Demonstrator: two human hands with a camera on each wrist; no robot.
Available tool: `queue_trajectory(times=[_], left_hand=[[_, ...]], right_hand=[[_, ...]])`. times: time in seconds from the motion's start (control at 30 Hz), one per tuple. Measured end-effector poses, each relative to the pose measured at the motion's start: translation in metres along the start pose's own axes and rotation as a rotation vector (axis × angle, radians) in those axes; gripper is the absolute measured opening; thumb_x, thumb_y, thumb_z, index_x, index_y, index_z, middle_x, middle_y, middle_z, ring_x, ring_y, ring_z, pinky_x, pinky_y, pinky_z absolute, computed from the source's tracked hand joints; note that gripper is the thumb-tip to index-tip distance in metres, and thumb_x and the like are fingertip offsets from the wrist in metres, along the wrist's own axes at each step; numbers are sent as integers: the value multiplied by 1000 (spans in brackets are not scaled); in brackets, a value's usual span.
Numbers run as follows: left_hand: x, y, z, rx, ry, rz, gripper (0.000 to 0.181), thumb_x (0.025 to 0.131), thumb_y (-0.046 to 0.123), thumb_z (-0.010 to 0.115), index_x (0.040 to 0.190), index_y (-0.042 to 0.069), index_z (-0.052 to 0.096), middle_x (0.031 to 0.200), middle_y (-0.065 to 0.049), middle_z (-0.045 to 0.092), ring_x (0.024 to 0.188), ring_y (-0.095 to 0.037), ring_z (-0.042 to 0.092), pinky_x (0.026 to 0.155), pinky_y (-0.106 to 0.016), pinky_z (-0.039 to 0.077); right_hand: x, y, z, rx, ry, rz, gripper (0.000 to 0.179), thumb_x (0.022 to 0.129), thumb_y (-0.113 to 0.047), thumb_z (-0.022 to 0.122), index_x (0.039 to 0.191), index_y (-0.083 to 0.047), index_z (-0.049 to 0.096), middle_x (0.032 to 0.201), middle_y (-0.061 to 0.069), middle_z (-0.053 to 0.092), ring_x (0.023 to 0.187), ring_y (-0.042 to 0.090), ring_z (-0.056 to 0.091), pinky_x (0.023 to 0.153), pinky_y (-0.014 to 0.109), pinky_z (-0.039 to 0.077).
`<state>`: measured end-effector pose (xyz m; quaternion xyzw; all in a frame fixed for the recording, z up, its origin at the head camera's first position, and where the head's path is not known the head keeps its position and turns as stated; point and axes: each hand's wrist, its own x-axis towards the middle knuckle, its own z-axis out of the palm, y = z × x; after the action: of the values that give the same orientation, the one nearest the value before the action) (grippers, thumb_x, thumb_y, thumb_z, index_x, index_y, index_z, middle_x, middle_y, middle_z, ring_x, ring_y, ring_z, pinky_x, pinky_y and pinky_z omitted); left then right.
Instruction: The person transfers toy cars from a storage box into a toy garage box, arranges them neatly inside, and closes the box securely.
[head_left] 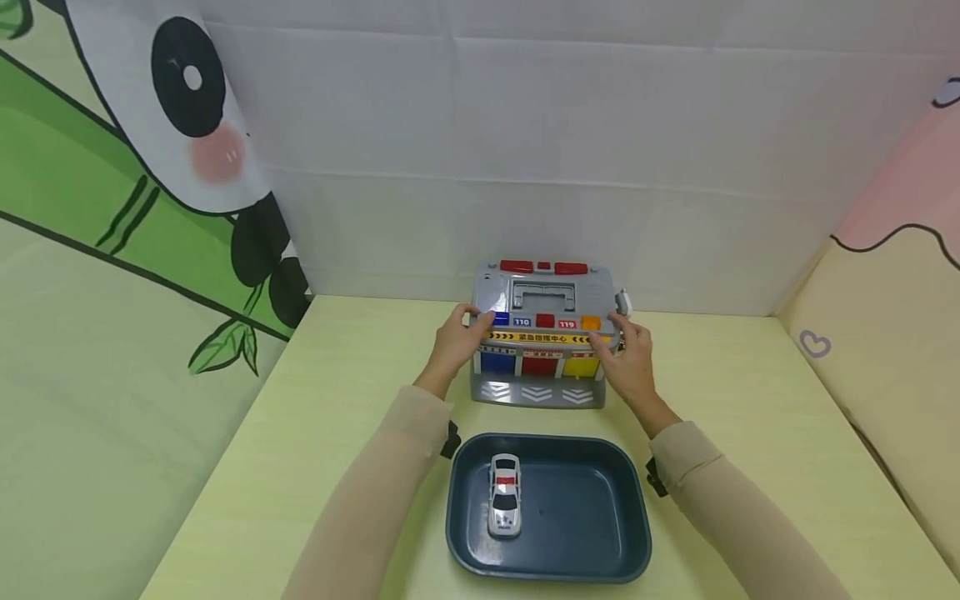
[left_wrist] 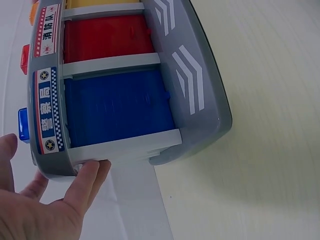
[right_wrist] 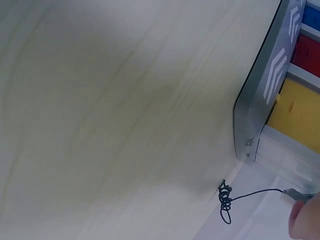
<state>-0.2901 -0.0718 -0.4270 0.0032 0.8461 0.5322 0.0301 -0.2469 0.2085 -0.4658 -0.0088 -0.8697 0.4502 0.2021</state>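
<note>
A grey toy garage [head_left: 540,292] with blue, red and yellow doors stands near the back of the table. My left hand [head_left: 456,342] grips its left end, thumb on the top edge and fingers against the side; the left wrist view shows that hand [left_wrist: 55,210] beside the blue door [left_wrist: 117,107]. With my right hand [head_left: 628,362] I hold the right end, thumb at the front edge below the orange button [head_left: 591,322]. Only a small part of the right hand [right_wrist: 306,220] shows in the right wrist view, near a coiled dark cord [right_wrist: 226,199].
A dark blue tray [head_left: 577,508] lies in front of the garage, between my forearms. In its left part sits a white toy police car [head_left: 505,508]. Behind the table [head_left: 742,400] hangs a pale cloth [head_left: 540,125], with printed cloth on both sides.
</note>
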Motion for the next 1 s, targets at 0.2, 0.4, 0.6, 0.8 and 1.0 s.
queue_trajectory(times=[0.2, 0.4, 0.6, 0.8, 1.0], left_hand=[[0, 1, 1, -13, 10, -10, 43, 95, 50, 56, 121, 16, 52, 117, -14, 60, 103, -32, 55, 89, -51, 48], [-1, 2, 0, -22, 11, -24, 41, 95, 48, 57, 120, 16, 51, 115, -14, 60, 101, -31, 55, 87, -50, 48], [-1, 4, 0, 0, 18, -26, 41, 94, 47, 58, 120, 16, 52, 113, -14, 61, 100, -31, 56, 83, -48, 49], [0, 5, 2, 15, 36, -24, 40, 94, 46, 58, 120, 16, 52, 112, -14, 62, 98, -30, 57, 82, -47, 50], [-1, 4, 5, 13, 45, -36, 39, 95, 47, 58, 120, 18, 52, 112, -12, 62, 95, -29, 57, 79, -46, 51]], right_hand=[[0, -1, 2, 59, -23, 50, 58, 96, -38, 61, 143, -9, 44, 134, 26, 32, 102, 35, 43, 82, 41, 40], [-1, -3, 4, 101, -20, 68, 54, 97, -33, 61, 142, -8, 44, 131, 23, 36, 99, 32, 50, 80, 35, 46], [-1, -5, 4, 137, -21, 92, 52, 98, -32, 60, 142, -9, 44, 130, 23, 38, 105, 36, 55, 83, 42, 49], [-1, -7, 3, 182, -50, 125, 56, 98, -39, 59, 145, -13, 42, 129, 20, 49, 106, 31, 53, 86, 42, 47], [-1, -7, 1, 193, -69, 184, 60, 96, -44, 59, 146, -17, 40, 127, 18, 52, 104, 28, 50, 82, 38, 45]])
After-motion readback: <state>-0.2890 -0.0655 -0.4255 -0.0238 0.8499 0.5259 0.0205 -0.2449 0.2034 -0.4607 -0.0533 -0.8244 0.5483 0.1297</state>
